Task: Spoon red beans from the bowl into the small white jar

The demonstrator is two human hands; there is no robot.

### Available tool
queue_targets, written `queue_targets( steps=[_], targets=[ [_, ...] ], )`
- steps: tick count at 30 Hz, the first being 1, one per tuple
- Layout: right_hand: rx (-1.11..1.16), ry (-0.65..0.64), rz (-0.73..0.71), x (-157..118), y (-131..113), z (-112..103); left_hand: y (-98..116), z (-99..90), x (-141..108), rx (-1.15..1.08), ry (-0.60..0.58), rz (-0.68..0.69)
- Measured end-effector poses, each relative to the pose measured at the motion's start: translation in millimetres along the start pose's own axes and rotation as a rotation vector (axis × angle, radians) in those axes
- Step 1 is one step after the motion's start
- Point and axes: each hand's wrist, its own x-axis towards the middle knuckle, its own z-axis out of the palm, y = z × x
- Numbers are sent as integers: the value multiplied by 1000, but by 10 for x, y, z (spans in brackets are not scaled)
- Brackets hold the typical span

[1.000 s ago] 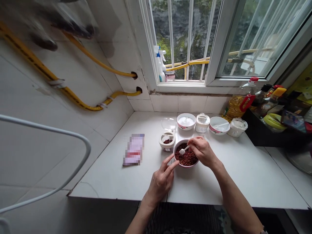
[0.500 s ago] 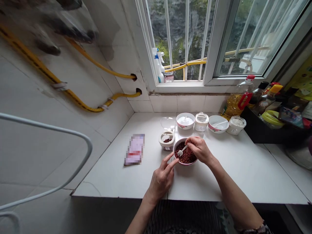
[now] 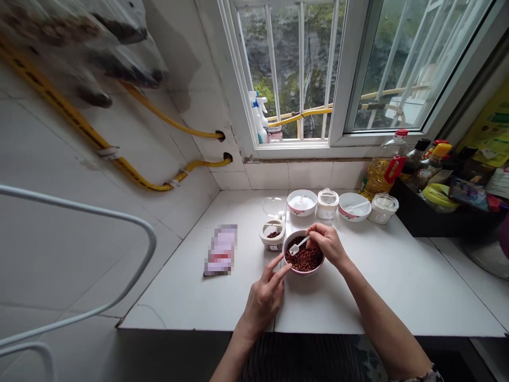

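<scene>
My right hand [image 3: 326,244] pinches the handle of a small white spoon [image 3: 296,248] over a bowl [image 3: 303,272] of dark red, peppercorn-like bits [image 3: 307,260]. The spoon's scoop sits just above or on the bits; I cannot tell which. With fingers stretched apart, my left hand [image 3: 263,300] touches the bowl's near left rim. Just behind that side stands a seasoning jar [image 3: 272,242], its clear lid [image 3: 274,206] raised and some of the same red bits inside.
Along the back stand a bowl of white grains [image 3: 302,211], a lidded jar [image 3: 327,206], a bowl with a white spoon [image 3: 353,213] and another jar [image 3: 383,211]. An oil bottle [image 3: 377,175] and a black condiment box [image 3: 421,215] are right. A blurred purple packet [image 3: 221,249] lies left.
The camera view has tilted slightly, so the scene sits a little lower. My right hand and the spoon have shifted slightly; the left hand stays at the bowl's rim.
</scene>
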Motion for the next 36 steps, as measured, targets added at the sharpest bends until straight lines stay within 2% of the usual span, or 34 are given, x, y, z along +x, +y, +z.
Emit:
queue_targets(
  steps=[7,11,15,18,20,22,26,29,32,36],
  targets=[
    [74,22,-10,21,7,-21,7,1,13,-6,8,2],
    [131,70,-87,20,-36,26,0,17,12,-22,11,-8],
    [64,82,-243,-16,-37,192,-24,49,-2,-36,17,1],
    [-164,46,-453,-39,-16,293,-31,64,-2,-33,31,15],
    [-305,14,-586,-47,-13,305,-28,67,1,-34,34,19],
    [-370,19,-641,-53,-26,264,-23,65,4,-33,29,21],
    [-331,126,-533,-70,-75,79,-18,53,5,-19,17,15],
    [-336,136,-452,-76,-88,-49,-8,35,9,-24,6,6],
    [-398,117,-419,-71,-68,-79,9,17,15,-24,-3,-5],
    [-461,23,-410,-75,-21,5,29,7,20,-34,4,-8]
  ],
)
